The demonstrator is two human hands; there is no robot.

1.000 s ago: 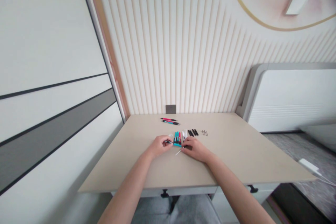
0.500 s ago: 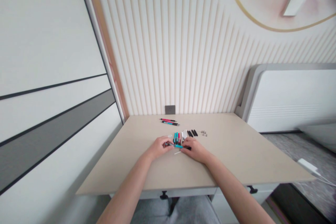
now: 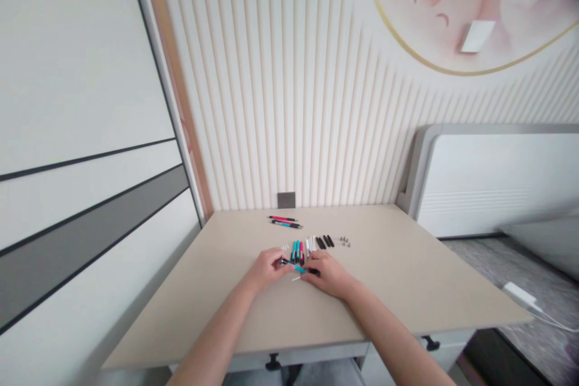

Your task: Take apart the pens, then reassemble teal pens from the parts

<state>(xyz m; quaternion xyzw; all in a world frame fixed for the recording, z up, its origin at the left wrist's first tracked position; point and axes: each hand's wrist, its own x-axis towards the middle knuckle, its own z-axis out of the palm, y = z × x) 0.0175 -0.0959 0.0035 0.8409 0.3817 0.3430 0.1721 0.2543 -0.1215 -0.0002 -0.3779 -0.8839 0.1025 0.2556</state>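
- Whole-looking pens (image 3: 286, 224) lie far back on the table (image 3: 384, 289); barrels (image 3: 297, 251), white rods (image 3: 310, 243) and black pieces (image 3: 325, 242) lie loose, so work seems partly done.
- Left hand (image 3: 266, 268) and right hand (image 3: 329, 275) each have their grip clamped on a blue-and-black pen (image 3: 299, 268), just nearer than the barrels.
- Its long axis runs crosswise, left end slightly farther away; tip end unclear.

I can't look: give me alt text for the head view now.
A left hand and a right hand hold blue and black pen parts between them over a beige desk. Just beyond lie blue and red barrels, white tubes, black pieces and small grey tips; pens lie farther back.
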